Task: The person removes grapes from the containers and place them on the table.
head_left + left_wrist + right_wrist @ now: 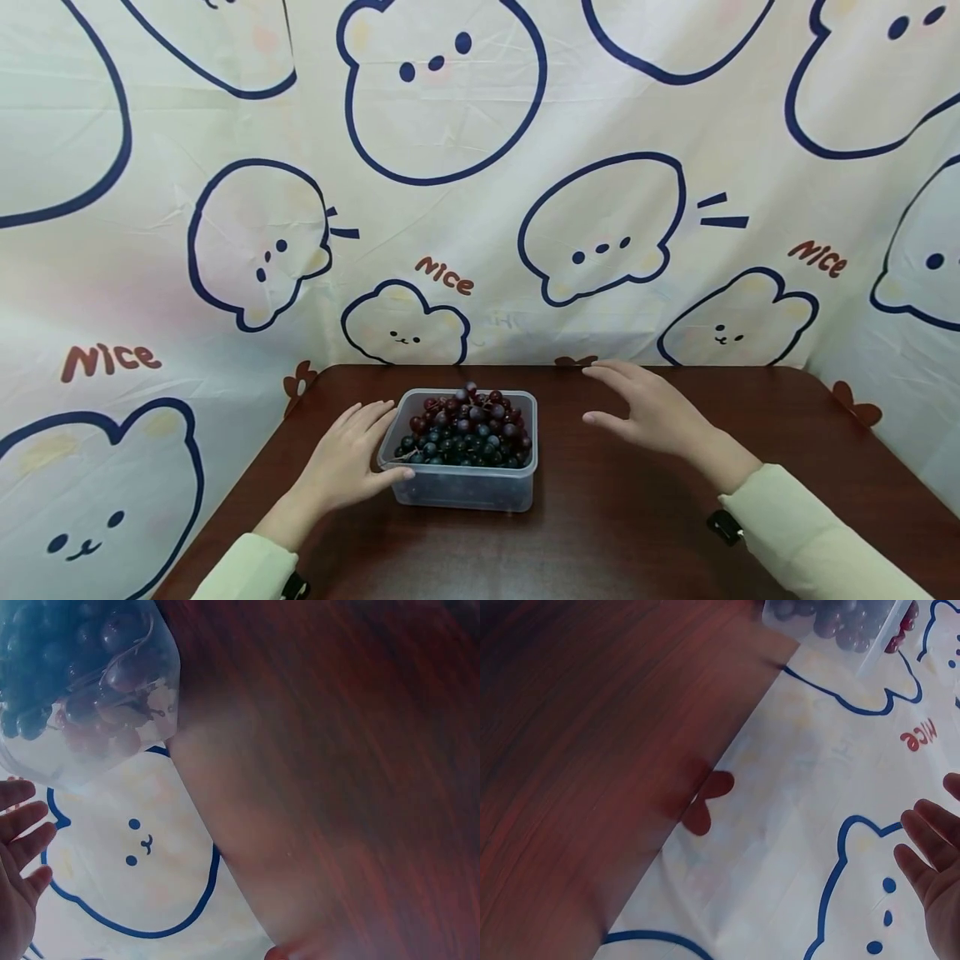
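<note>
A clear plastic container [465, 490] heaped with dark red and blue-black grapes [468, 429] stands on the brown table. My left hand [343, 462] is at its left side, fingers extended along the wall and thumb near the front left corner. In the left wrist view the spread fingers of the left hand [19, 847] appear just below the container [161, 712]. To the right of the container, my right hand [651, 410] hovers over the table with thumb and fingers apart, holding nothing. The right wrist view shows this hand [937, 862] well away from the container [889, 637].
The dark wooden table [600, 533] reaches back to a white cloth backdrop [495, 333] printed with blue-outlined bears. This cloth also hangs along the left and right sides. Dark straps with small devices [724, 527] sit at both wrists.
</note>
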Available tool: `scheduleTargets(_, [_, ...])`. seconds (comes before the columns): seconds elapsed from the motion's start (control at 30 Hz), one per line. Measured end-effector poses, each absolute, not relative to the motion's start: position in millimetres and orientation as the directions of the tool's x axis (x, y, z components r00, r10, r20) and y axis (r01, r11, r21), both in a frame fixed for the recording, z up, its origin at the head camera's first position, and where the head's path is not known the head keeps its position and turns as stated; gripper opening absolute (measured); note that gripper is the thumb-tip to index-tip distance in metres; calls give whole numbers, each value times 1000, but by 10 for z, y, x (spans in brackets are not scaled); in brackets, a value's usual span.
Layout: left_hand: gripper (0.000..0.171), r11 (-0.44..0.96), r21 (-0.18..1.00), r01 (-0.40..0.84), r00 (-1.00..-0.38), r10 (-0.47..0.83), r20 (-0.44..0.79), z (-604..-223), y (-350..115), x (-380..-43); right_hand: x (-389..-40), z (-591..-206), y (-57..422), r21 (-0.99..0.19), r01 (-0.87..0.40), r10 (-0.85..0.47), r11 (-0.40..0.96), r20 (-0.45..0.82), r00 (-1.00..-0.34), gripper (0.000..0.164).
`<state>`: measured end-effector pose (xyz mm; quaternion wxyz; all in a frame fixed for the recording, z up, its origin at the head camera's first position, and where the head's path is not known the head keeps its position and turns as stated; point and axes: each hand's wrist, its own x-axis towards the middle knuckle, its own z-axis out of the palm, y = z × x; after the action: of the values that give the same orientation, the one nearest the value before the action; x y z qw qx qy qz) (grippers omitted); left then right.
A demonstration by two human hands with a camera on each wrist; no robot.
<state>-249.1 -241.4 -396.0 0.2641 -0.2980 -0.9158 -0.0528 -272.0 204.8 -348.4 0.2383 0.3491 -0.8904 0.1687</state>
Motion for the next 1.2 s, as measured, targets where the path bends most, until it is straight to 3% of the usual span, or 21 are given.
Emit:
scheduleTargets(0.23, [84, 827, -56, 559, -701, 507, 501, -3998, -2411, -2472, -2742, -3486, 1878, -139, -735, -576, 664, 531, -621, 63])
scheduleTargets(0.53, [83, 820, -65, 569, -671, 508, 539, -4041, -2406, -2477, -2784, -3503, 1673, -151, -755, -605, 638, 508, -613, 63])
scheduleTargets(0.87, [80, 834, 4, 551, -723, 476, 501, -4047, -2388, -2438, -2835, -3477, 1408, -157, -765, -632, 624, 475, -612, 64])
scheduleTargets(1.2, [80, 825, 6, 565, -710, 482, 513, -4072, -2393, -2445, -2878, -3471, 1179, -156, -779, -669, 607, 428, -607, 65])
